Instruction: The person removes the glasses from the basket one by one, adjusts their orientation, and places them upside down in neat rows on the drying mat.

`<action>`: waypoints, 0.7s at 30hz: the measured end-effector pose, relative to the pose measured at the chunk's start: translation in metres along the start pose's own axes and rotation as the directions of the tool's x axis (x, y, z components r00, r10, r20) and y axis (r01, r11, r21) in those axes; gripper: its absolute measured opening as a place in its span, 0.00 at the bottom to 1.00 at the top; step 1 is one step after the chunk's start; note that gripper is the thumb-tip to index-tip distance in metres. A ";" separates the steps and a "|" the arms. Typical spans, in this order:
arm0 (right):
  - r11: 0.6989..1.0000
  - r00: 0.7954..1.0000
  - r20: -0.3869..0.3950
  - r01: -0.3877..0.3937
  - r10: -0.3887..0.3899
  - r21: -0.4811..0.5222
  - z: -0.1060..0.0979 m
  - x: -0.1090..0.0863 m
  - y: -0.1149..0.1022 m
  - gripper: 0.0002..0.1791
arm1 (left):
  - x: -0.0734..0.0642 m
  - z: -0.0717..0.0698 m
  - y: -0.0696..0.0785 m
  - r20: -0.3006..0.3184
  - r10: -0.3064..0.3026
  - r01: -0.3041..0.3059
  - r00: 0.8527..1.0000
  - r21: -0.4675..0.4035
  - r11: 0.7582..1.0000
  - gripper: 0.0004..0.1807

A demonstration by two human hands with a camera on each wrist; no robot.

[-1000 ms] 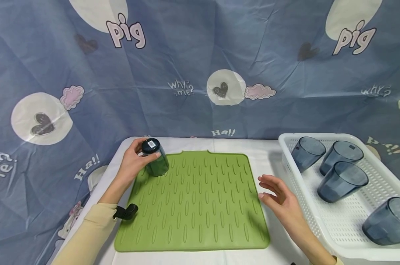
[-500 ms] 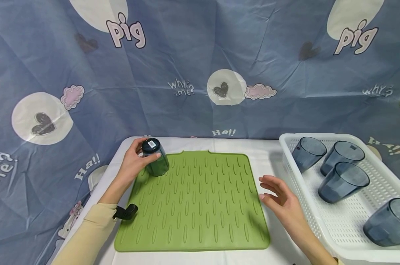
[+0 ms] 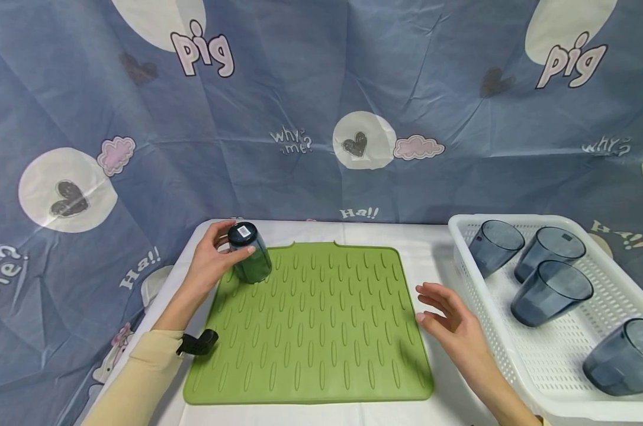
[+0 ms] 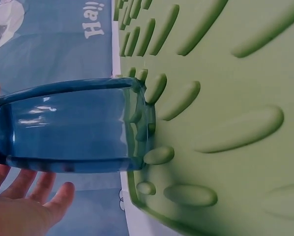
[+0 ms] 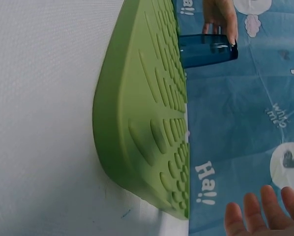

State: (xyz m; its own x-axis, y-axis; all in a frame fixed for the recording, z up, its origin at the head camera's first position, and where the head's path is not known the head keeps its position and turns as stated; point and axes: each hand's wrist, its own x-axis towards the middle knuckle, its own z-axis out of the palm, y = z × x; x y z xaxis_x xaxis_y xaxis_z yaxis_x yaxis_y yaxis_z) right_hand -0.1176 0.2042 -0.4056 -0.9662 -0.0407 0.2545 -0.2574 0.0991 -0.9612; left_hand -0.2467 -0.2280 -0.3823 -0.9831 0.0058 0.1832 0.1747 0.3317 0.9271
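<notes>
Vs. the prev frame, we see the left hand & its cream sleeve nudged a touch left, w/ the black wrist gadget going the same way & the thumb tip a hair further back across the blue glass. Glass itself looks unmoved: upside down, base up w/ a white sticker, standing on the back-left corner of the green mat.

Pose-wise, that arm comes in from the lower left, thumb across the near side of the glass, other fingers curving past its left/far side, all up near the base. Left wrist cam gives us fingers spread w/ gaps btw them & some tips clear of the glass, so the hold looks loose, but tbh we can't tell if thumb or index actually presses on it.

Right hand looks the same as b4: just off the mat's right edge, btw mat & white basket, fingers softly bent, wide gap to the thumb. Its arm comes up from the lower right. Basket's 4 other glasses look unchanged too, afaict.
</notes>
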 end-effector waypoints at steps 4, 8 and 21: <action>1.000 1.000 -0.002 -0.001 0.001 -0.004 0.001 -0.001 0.000 0.27 | -0.002 -0.002 0.002 -0.016 0.008 -0.008 1.000 0.010 1.000 0.42; 1.000 1.000 -0.001 0.008 -0.008 -0.003 0.001 -0.002 -0.002 0.27 | -0.005 -0.005 0.003 -0.027 0.012 -0.012 1.000 0.014 1.000 0.42; 0.994 0.995 0.045 0.097 -0.094 -0.057 0.002 -0.001 -0.005 0.29 | -0.018 -0.011 0.028 -0.114 0.170 -0.164 0.979 0.066 0.984 0.37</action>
State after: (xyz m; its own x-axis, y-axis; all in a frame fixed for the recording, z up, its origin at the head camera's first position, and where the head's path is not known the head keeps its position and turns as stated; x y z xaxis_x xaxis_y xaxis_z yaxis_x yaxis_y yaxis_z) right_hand -0.1154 0.2015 -0.4017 -0.9361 -0.0948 0.3387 -0.3498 0.1516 -0.9245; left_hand -0.2232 -0.2297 -0.3563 -0.9261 -0.0452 0.3745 0.3292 0.3880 0.8609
